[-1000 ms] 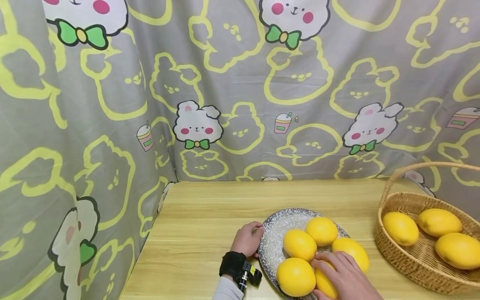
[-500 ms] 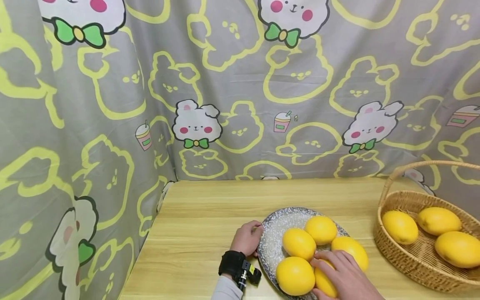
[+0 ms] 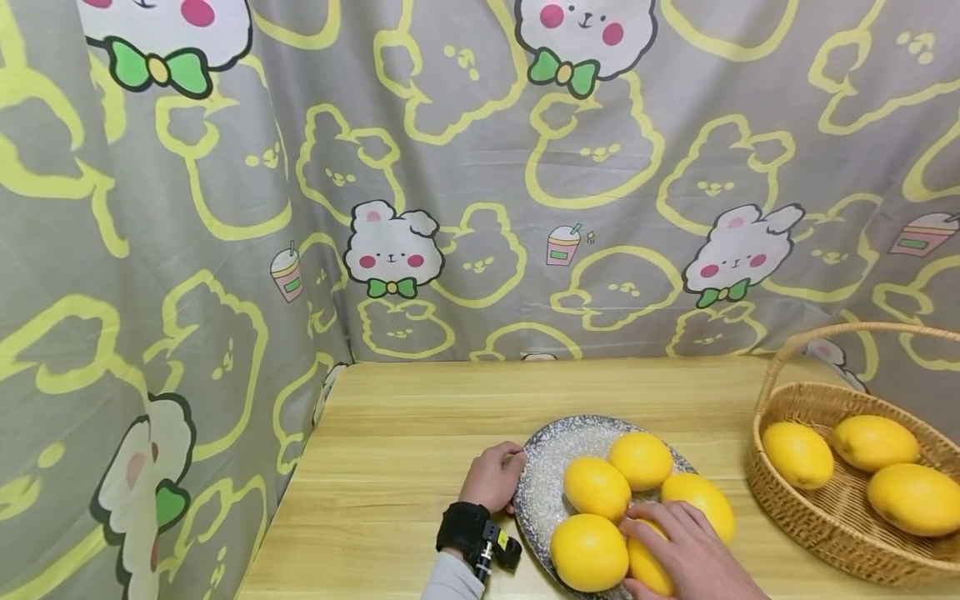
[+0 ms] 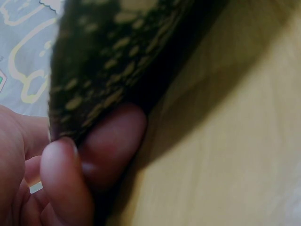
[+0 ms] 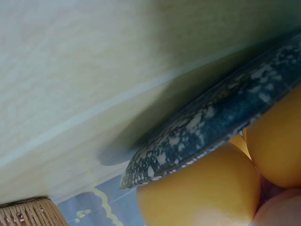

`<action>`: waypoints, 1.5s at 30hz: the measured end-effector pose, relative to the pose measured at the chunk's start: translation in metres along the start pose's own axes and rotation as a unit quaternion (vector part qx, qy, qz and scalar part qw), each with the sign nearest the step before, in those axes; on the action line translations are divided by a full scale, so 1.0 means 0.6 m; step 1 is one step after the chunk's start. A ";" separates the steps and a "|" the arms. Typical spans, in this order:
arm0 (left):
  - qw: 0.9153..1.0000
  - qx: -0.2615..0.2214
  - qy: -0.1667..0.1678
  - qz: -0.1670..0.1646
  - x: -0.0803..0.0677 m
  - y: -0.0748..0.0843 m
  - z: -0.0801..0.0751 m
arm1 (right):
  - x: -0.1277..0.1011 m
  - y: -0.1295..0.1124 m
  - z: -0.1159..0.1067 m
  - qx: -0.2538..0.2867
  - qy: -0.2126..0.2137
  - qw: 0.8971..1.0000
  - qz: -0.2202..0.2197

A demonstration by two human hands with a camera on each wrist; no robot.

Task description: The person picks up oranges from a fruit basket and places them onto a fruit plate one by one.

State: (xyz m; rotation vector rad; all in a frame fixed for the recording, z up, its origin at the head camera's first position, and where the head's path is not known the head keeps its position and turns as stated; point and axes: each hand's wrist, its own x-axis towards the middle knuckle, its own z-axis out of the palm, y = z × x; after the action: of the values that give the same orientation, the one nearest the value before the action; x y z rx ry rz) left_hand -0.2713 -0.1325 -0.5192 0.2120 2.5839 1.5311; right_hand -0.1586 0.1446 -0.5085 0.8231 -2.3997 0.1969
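Near the front edge of the wooden table [image 3: 420, 433], right of centre, sits a speckled grey plate [image 3: 551, 454] carrying five yellow mangoes. Left hand [image 3: 491, 477] pinches the plate's left rim: the left wrist view shows fingertips [image 4: 110, 143] curled under the dark speckled underside, thumb on top. Right hand [image 3: 693, 554] lies over the nearest mango [image 3: 647, 565], fingers curved round it, touching its neighbours on the plate; whether it is gripping or only resting, I cannot tell for certain, though the curl suggests a hold.

Handling, as judged:
- Mango: firm, smooth-skinned, rounded, fairly heavy for its bulk. Likely to roll if nudged. Best taken round the fat middle with a full-hand wrap, not by the tapered end.
- The pile is packed tight; lifting one may set the front left mango [image 3: 588, 552] rolling towards the plate's low rim.
- Plate: looks ceramic, stiff, breakable, shallow. A steadying pinch at the rim suits it; loaded like this it would be awkward to lift one-handed.

Far right stands a woven basket [image 3: 806, 521] with a hoop handle, holding three more mangoes, well apart from the plate. Behind hangs a printed curtain [image 3: 465, 183].
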 end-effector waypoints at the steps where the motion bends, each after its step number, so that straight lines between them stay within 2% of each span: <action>1: 1.000 0.000 0.000 0.000 0.000 0.000 0.000 | 0.000 0.000 0.000 -0.001 0.000 1.000 0.000; 45: 1.000 -0.003 -0.006 0.001 0.001 -0.003 -0.001 | -0.005 -0.002 0.001 -0.006 0.002 1.000 0.012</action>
State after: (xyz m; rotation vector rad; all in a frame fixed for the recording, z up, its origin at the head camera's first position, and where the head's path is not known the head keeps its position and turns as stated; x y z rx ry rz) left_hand -0.2720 -0.1337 -0.5203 0.2220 2.5703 1.5335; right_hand -0.1560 0.1449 -0.5107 0.7885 -2.4053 0.1924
